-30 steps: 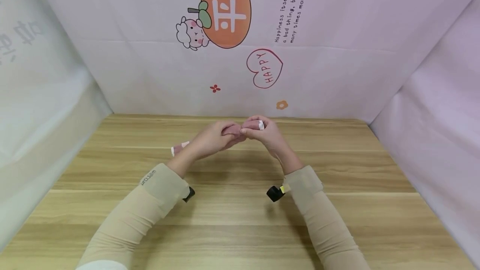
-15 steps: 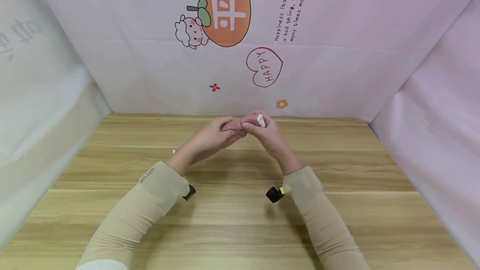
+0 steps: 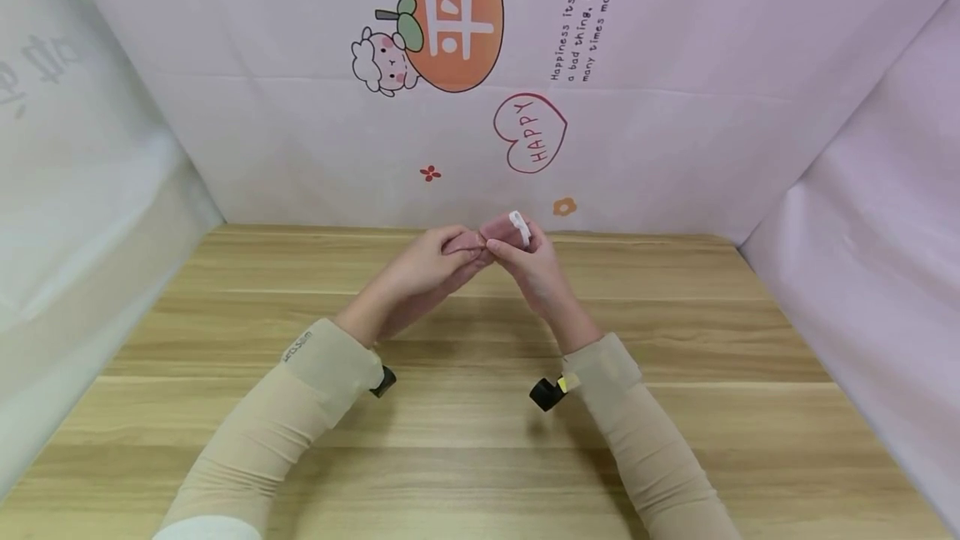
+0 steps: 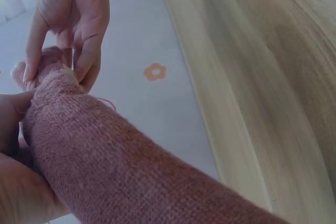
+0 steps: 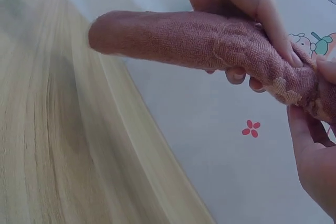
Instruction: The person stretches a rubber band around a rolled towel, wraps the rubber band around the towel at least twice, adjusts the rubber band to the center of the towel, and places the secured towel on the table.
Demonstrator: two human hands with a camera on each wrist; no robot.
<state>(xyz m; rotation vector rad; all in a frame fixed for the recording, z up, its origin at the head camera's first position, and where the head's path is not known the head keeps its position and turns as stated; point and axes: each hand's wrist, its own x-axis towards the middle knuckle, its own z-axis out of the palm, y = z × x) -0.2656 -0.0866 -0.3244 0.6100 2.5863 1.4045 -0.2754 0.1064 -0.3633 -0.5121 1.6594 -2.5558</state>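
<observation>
Left hand (image 3: 422,267) wrapped round pink towel roll (image 5: 157,39), right hand (image 3: 534,267) pinching near its white-trimmed end, aloft by far edge of desk (image 3: 480,448). Probably light, soft, non-slip; hold round middle against unrolling.

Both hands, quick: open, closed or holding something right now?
Left hand: closed, holding the rolled pink towel.
Right hand: closed, thumb and fingers gripping the same towel.
</observation>
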